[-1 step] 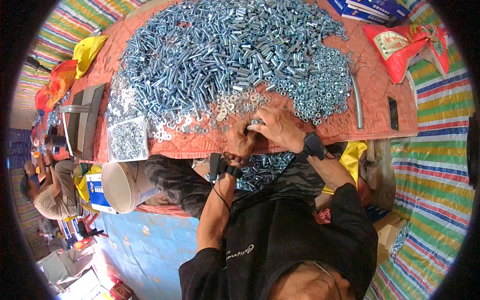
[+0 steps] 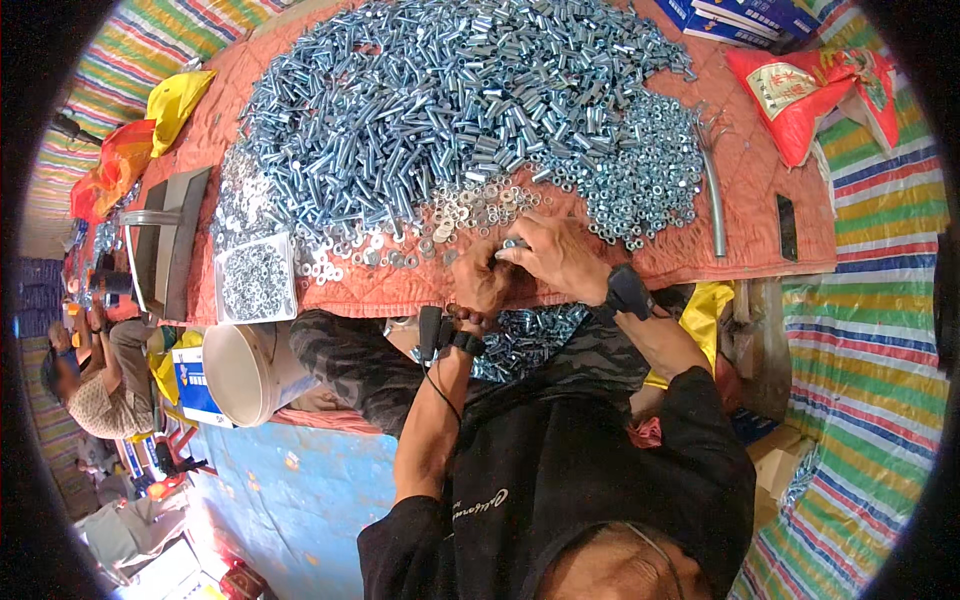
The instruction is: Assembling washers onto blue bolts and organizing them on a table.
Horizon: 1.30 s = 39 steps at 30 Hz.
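Note:
My left hand (image 2: 481, 278) and my right hand (image 2: 556, 258) meet at the near edge of the table, both with bent, closed fingers. Between their fingertips shows the end of a small grey metal fastener (image 2: 514, 243); most of it is hidden, so its exact kind is unclear. Just beyond the hands lie flat washers (image 2: 462, 212) scattered on the cloth. A wide heap of metal bolts and sleeves (image 2: 430, 110) covers the middle of the table. To its right spreads a pile of nuts (image 2: 640, 170). More metal fasteners (image 2: 525, 340) lie in my lap, below the hands.
At the left stand a white tray of small washers (image 2: 254, 282) and a white bucket (image 2: 240, 375). A metal fork-like tool (image 2: 712, 190), a dark flat phone-like object (image 2: 787, 227) and a red bag (image 2: 800, 95) lie right. Another person (image 2: 115, 385) sits far left.

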Each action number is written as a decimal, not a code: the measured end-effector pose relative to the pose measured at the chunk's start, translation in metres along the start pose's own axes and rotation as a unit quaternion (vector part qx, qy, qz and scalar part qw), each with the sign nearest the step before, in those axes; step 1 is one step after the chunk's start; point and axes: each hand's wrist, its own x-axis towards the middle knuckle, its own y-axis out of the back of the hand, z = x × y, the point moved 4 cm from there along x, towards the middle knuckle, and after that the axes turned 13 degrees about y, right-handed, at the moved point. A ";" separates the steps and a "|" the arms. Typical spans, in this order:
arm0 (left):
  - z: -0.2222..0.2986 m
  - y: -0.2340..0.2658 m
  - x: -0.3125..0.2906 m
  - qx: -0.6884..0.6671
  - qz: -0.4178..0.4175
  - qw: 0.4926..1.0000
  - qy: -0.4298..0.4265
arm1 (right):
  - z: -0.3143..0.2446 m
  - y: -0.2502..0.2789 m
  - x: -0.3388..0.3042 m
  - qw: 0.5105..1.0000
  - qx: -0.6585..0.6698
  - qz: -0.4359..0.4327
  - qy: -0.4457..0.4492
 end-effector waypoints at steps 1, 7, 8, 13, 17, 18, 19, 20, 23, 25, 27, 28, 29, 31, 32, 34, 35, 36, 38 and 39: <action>0.002 0.001 0.000 -0.017 -0.002 1.000 0.001 | -0.002 0.001 0.001 1.000 0.001 0.001 0.001; 0.009 0.003 0.000 -0.024 -0.012 1.000 0.006 | 0.002 -0.002 -0.001 0.997 0.011 0.023 0.077; 0.007 0.003 0.000 -0.018 -0.013 1.000 0.013 | 0.002 -0.002 -0.001 0.998 0.013 0.028 0.063; 0.001 0.001 0.001 -0.023 -0.010 1.000 0.013 | -0.007 0.002 -0.004 0.998 -0.022 0.051 0.002; -0.003 -0.001 0.001 -0.019 -0.015 1.000 0.015 | -0.016 -0.003 -0.007 0.988 0.056 0.146 -0.011; -0.002 -0.002 0.001 -0.020 -0.016 1.000 0.015 | -0.017 0.001 -0.009 0.962 0.107 0.250 -0.003; -0.002 -0.003 0.001 -0.025 -0.020 0.999 0.016 | -0.022 0.004 -0.012 0.962 0.106 0.250 -0.004; -0.002 -0.002 0.001 -0.029 -0.021 0.999 0.017 | -0.028 0.004 -0.012 0.979 0.106 0.160 -0.075; 0.001 0.003 0.001 -0.039 -0.022 0.999 0.006 | -0.021 -0.004 -0.024 0.987 0.100 0.060 -0.111; 0.001 0.003 0.002 -0.035 -0.020 0.999 0.001 | -0.023 -0.004 -0.029 0.988 0.105 0.055 -0.096; 0.002 0.002 0.003 -0.026 -0.014 1.000 -0.010 | -0.027 -0.004 -0.023 0.980 0.114 0.123 -0.112; 0.002 0.002 0.003 -0.026 -0.014 1.000 -0.011 | -0.028 0.000 -0.022 0.966 0.123 0.189 -0.125; 0.002 0.001 0.003 -0.032 -0.015 0.999 -0.004 | -0.030 0.006 -0.019 0.966 0.105 0.187 -0.141; 0.004 0.002 0.003 -0.038 -0.018 0.999 0.001 | -0.034 0.002 -0.021 0.976 0.085 0.141 -0.140; 0.005 0.002 0.003 -0.036 -0.026 0.999 0.010 | -0.035 0.000 -0.022 0.984 0.064 0.094 -0.140; 0.004 0.002 0.003 -0.034 -0.033 0.999 0.020 | -0.037 -0.003 -0.023 0.998 0.040 0.054 -0.020; -0.001 0.002 0.004 -0.023 -0.028 0.999 0.008 | -0.040 -0.004 -0.025 0.993 0.079 0.077 -0.032; -0.006 0.002 0.004 -0.012 -0.022 1.000 -0.003 | -0.042 -0.005 -0.025 0.987 0.118 0.100 -0.044; -0.004 0.001 0.004 -0.024 -0.023 0.999 -0.013 | -0.037 0.002 -0.019 0.963 0.190 0.130 -0.138; -0.004 0.001 0.003 -0.035 -0.028 0.999 0.000 | -0.033 0.001 -0.018 0.968 0.164 0.094 -0.163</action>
